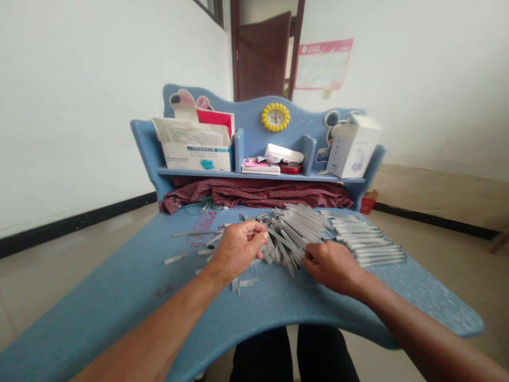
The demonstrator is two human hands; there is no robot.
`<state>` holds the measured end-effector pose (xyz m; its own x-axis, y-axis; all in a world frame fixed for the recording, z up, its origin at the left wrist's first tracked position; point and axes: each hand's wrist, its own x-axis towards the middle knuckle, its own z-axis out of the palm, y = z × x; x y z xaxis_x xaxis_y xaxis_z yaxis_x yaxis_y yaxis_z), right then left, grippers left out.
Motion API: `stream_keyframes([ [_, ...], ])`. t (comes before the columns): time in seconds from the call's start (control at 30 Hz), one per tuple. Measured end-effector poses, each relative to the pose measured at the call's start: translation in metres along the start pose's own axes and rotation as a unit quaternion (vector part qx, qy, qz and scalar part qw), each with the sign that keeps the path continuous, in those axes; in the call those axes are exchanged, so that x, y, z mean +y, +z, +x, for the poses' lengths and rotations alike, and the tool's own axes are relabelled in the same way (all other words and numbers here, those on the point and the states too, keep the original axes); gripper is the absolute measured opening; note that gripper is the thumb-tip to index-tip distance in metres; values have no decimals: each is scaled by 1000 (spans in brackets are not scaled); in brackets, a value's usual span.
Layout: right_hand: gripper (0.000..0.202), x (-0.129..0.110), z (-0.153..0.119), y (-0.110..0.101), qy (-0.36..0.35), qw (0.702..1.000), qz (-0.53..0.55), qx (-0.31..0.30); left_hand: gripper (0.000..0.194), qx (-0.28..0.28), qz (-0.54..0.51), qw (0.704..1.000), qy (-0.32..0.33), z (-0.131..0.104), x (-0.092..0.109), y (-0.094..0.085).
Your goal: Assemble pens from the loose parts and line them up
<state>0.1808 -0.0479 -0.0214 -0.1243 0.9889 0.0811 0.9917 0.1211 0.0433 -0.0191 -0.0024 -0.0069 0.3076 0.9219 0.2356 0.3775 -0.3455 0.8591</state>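
A loose heap of slim grey-white pens or tubes point(300, 225) lies on the blue desk point(294, 302). My left hand point(240, 245) is at the heap's left side, thumb and fingertips pinched together; what they hold, if anything, is too small to tell. Curled at the heap's lower right edge, my right hand point(332, 264) has its fingers closed, their tips hidden. To the right lies a neat row of similar sticks point(366, 239). Small clear caps or pieces point(244, 283) are scattered to the left and below my left hand.
Behind the heap, checked cloth point(258, 192) lies under a blue shelf point(254, 175). The shelf holds a mask box point(196, 156), papers point(260, 168), a red tin point(290, 168) and a white box point(352, 148). A yellow flower-shaped clock point(275, 117) is on the backboard.
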Motion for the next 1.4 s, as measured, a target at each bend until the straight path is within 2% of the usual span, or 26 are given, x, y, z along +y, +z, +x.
stream_keyframes([
  [0.17,25,-6,-11,-6,0,992,94,87,17,-5,43,998,43,-5,1,4],
  [0.23,25,-10,-15,-6,-16,985,142,101,21,-7,68,996,65,-7,2,6],
  [0.3,23,-13,-17,-5,-39,977,182,105,23,7,120,986,116,-9,2,8],
  [0.43,21,-18,-15,-6,-79,968,214,104,29,38,247,940,234,-13,0,11],
  [0.6,20,-17,-7,-16,-122,954,260,88,29,12,378,887,267,-13,-6,10],
  [0.67,23,-9,-3,-21,-137,943,294,68,26,35,422,863,274,-12,-7,7],
  [0.77,28,7,2,-24,-121,937,323,48,20,69,451,849,267,-9,-8,4],
  [0.9,17,16,4,-14,-88,970,226,28,15,77,467,848,238,-7,-8,1],
  [1.0,12,9,2,-3,-90,989,121,3,15,75,476,849,216,-7,-7,0],
  [1.1,17,-1,2,3,-80,996,40,-3,16,74,481,850,200,-8,-5,0],
  [1.27,19,-9,3,6,-83,996,11,-11,16,64,481,855,185,-8,-3,-1],
  [1.4,20,-12,4,10,-86,996,-7,10,16,55,479,857,183,-8,-7,0],
])
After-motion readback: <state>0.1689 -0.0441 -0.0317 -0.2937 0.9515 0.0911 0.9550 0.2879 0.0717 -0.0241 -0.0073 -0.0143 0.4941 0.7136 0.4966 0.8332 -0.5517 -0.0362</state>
